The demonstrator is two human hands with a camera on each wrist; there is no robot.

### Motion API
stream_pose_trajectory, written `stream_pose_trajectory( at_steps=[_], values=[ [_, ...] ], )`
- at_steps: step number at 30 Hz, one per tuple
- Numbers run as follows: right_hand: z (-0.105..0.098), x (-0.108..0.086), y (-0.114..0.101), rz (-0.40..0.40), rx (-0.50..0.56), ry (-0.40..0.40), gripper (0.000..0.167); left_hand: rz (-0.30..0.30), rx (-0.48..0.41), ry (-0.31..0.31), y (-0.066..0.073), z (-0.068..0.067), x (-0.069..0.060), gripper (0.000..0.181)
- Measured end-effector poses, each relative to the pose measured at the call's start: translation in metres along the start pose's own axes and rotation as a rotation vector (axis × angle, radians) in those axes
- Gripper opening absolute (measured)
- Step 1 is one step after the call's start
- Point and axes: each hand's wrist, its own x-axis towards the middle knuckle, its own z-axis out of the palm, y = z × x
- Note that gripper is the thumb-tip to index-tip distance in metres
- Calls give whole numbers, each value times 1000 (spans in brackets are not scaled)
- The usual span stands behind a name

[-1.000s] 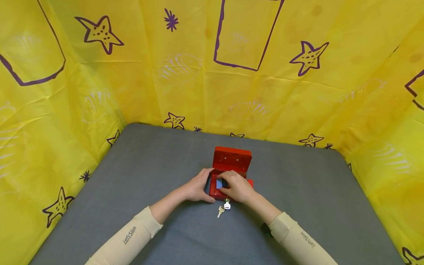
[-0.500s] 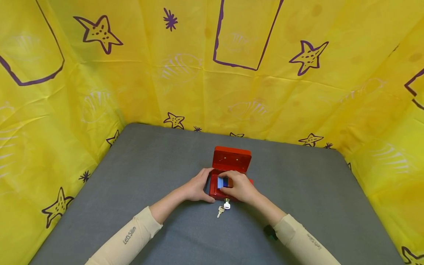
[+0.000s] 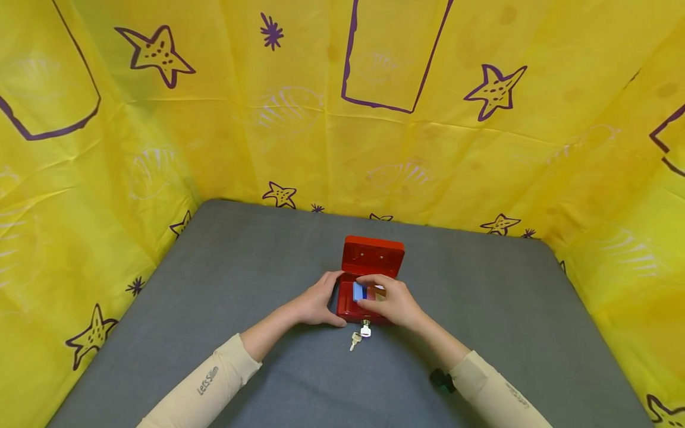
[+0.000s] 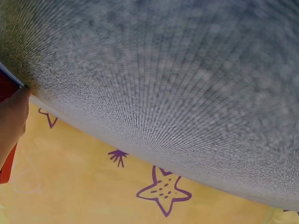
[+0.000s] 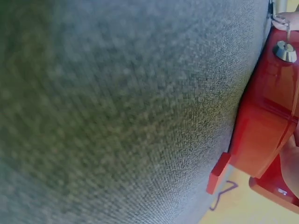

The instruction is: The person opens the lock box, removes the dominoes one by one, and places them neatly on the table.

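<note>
A red cash box (image 3: 348, 307) stands on the grey table with its lid (image 3: 373, 255) raised at the back. My left hand (image 3: 317, 303) grips the box's left side, thumb at the front corner and fingers at the back one. Inside the box, my right hand (image 3: 393, 301) pinches a small flat light-blue and dark-blue piece (image 3: 358, 291) between thumb and fingers; its exact kind cannot be told. A key (image 3: 365, 330) sits in the front lock (image 5: 286, 52), and a second key (image 3: 355, 340) hangs with it. The right hand hides part of the box's inside.
Beside the box's right side lies a small red bar-shaped piece (image 5: 218, 172), mostly hidden in the head view. Grey cloth covers the table (image 3: 257, 255). Yellow curtains (image 3: 299, 142) with purple starfish drawings enclose the back and sides.
My right hand has shifted slightly right and back with the blue piece, and its wrist has turned, so more of the piece shows. The left hand keeps its hold on the cash box.
</note>
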Motion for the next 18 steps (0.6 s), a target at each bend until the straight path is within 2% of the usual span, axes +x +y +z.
stream_pose_trajectory(
  at_steps=[9, 13, 18],
  values=[
    [-5, -4, 5, 65, 310, 10, 41, -3, -2, -2, 0, 0, 0, 101],
    [-11, -7, 3, 69, 375, 21, 40, -15, 2, -9, 0, 1, 1, 101],
    [-22, -15, -14, 95, 380, 24, 42, -30, 0, -10, 0, 1, 1, 101]
  ],
)
